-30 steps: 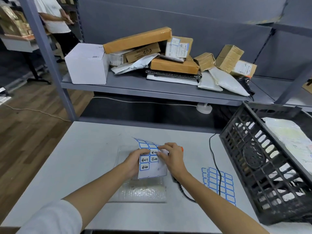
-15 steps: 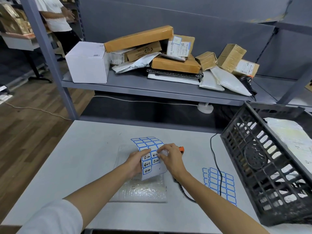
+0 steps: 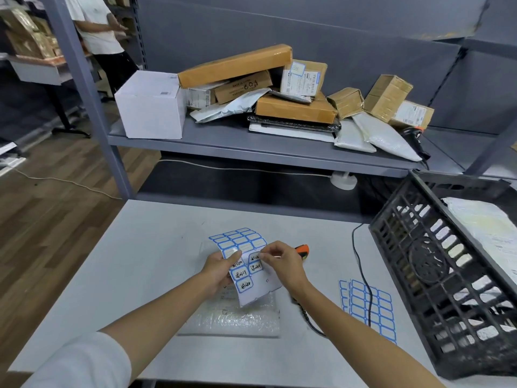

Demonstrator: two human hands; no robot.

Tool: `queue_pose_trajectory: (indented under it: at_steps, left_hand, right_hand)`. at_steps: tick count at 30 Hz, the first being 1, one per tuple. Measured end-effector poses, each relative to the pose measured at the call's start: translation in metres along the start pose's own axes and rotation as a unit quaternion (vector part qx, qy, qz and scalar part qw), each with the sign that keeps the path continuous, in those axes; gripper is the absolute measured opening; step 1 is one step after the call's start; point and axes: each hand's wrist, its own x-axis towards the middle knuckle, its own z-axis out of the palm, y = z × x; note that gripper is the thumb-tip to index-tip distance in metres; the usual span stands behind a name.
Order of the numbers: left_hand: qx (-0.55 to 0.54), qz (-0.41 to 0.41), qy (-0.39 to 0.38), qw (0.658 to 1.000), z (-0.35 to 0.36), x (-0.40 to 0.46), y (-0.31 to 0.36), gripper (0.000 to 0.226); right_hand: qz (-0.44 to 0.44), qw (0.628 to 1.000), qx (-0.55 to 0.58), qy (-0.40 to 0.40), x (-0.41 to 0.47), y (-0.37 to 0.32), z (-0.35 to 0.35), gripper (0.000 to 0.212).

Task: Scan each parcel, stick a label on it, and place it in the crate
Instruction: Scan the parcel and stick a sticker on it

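Left hand: the left hand (image 3: 221, 268) grips the left edge of the label sheet (image 3: 246, 264), thumb on top, fingers curled beneath it.
Right hand: the right hand (image 3: 282, 263) pinches one written label (image 3: 256, 257) between thumb and forefinger at the sheet's upper right part; the label's corner is lifted off the backing.
Label sheet: held above the table between both hands, bent so its far half curls away; blank blue-bordered labels on the far half, handwritten ones nearer the wrists.
Parcel: a bubble-wrap parcel (image 3: 232, 317) lies flat on the white table (image 3: 134, 261), directly under the hands and toward the person.
Scanner: an orange-and-black scanner (image 3: 303, 251) lies just beyond the right hand, mostly hidden by it; its black cable (image 3: 361, 261) runs to the right of the wrist.
Spare labels: another label sheet (image 3: 369, 306) lies flat on the table to the right of the right forearm, under the cable.
Crate: a black crate (image 3: 447, 275), tilted, stands well to the right of the right hand, with a pale parcel (image 3: 486, 228) inside.
Shelf: the grey shelf (image 3: 251, 147) beyond the hands carries a pile of boxes and mailers (image 3: 279, 93).
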Motion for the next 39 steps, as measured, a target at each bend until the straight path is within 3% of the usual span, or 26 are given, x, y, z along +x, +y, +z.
queue_pose_trajectory:
  at_steps: [5,9,19,26,29,33,39]
  left_hand:
    - [0.020,0.018,-0.034,0.999,-0.012,-0.001,0.000,0.023]
    - [0.060,0.029,-0.080,0.995,-0.014,-0.003,-0.001,0.042]
    - [0.096,0.059,-0.039,0.993,-0.017,0.001,-0.002,0.042]
    - [0.104,0.024,-0.078,0.991,-0.023,0.000,0.002,0.039]
    - [0.112,0.004,-0.088,0.990,-0.029,-0.002,-0.002,0.041]
    - [0.055,-0.015,-0.020,0.998,-0.044,-0.003,-0.011,0.042]
    - [-0.008,0.010,0.092,0.996,-0.070,0.002,0.006,0.034]
  right_hand:
    - [0.022,0.998,0.060,-0.010,0.002,-0.001,0.005,0.005]
    - [0.033,0.998,0.057,-0.018,0.005,-0.003,0.013,0.005]
    - [0.063,0.997,0.040,-0.027,0.010,-0.006,0.024,0.007]
    - [0.145,0.980,0.135,-0.032,0.010,-0.005,0.029,0.016]
    - [0.197,0.956,0.216,0.004,0.016,-0.003,0.028,0.017]
    - [0.241,0.929,0.275,0.054,0.028,0.004,0.010,0.014]
    - [0.277,0.941,0.195,0.027,0.019,0.037,0.000,0.009]
